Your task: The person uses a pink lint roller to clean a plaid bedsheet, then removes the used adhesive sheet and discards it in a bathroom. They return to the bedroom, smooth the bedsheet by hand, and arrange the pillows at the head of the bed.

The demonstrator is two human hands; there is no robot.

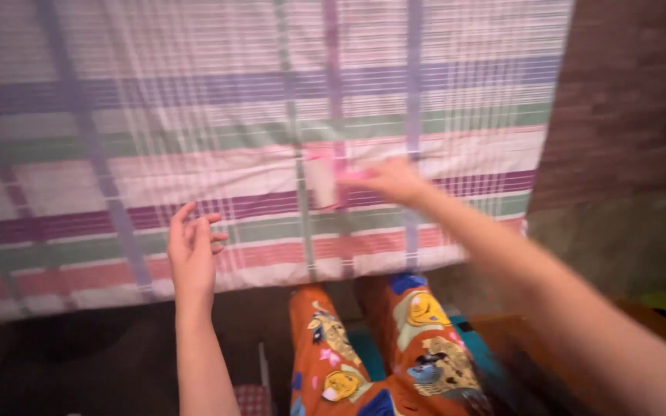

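Reaching over the bed's checked sheet (194,166) with right hand (395,181) pinching a small pink thing (348,176), left hand (193,250) open and empty, we risk dropping it, since the hold looks slight.

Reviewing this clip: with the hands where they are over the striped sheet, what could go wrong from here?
1. The right hand is motion-blurred while pinching something small and pink against the striped sheet; a quick tug might make it slip out or bunch the fabric.
2. The left hand hovers open at the sheet's near edge without pressing it, so the cloth could slide or wrinkle as the other hand pulls.
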